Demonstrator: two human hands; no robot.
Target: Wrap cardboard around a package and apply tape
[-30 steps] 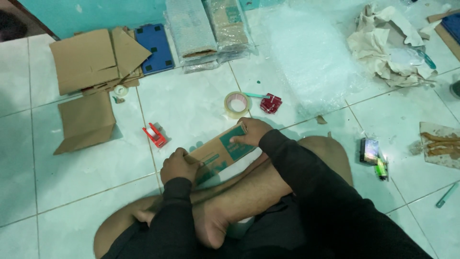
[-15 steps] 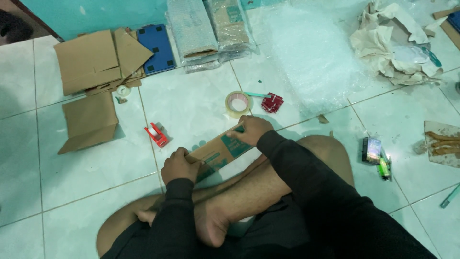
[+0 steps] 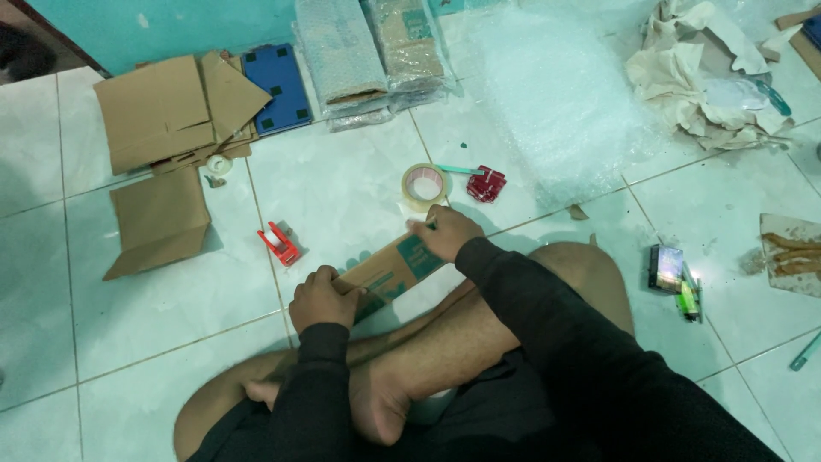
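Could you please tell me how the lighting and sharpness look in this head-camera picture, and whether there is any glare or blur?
Head view: even, cool light on the tiled floor, with soft shadows beside the tape roll and red dispenser; mild glare on the bubble wrap; a bright spot on the small screen; slight softness on both hands holding the cardboard box; corners darker.

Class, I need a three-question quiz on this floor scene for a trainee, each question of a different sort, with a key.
1. True or false: both hands rest on the small cardboard box.
2. Which lies nearest the right hand? A) tape roll B) blue board C) crumpled paper
3. What colour is the small tape dispenser beyond the left hand?

Key: 1 true; 2 A; 3 red.
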